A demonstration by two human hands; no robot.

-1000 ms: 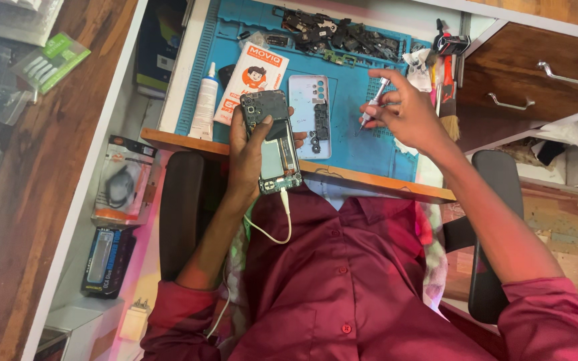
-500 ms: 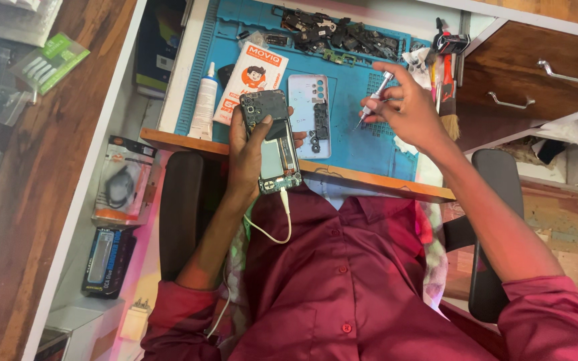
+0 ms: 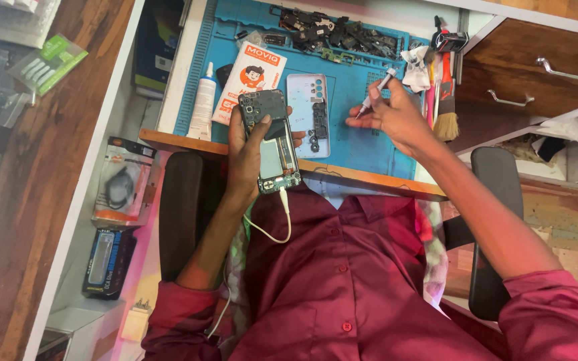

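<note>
Left hand (image 3: 247,150): raised over the desk edge, forearm coming up from the lower left, wrist a little bent; fingers wrapped around a phone, thumb lying across its upper part.
Phone (image 3: 270,140): opened, back cover off, inner parts showing; held upright in the left palm, top end beyond the fingertips, bottom end toward the wrist.
Cable (image 3: 277,224): white, plugged in the phone's bottom end, hanging in a loop just below the left wrist, over the maroon shirt (image 3: 342,267).
Right hand (image 3: 396,120): stretched forward over the mat, arm coming from the lower right, elbow bent; thumb and first fingers pinching a screwdriver, other fingers curled in.
Screwdriver (image 3: 377,89): thin, grey, slanting up out of the right fingers, its lower tip just past the fingertips, pointing to the mat.
Mat (image 3: 356,144): blue, under the right hand and beyond the left hand.
Back cover (image 3: 306,110): pale, flat on the mat, between both hands, touching neither; dark small parts lying on it.
Parts pile (image 3: 329,37): dark, at the far edge of the mat, well beyond both hands.
Bottle (image 3: 203,107): white, to the left of the left hand.
Box (image 3: 250,80): white and orange, just beyond the left fingertips.
Brush (image 3: 445,107): just to the right of the right hand.
</note>
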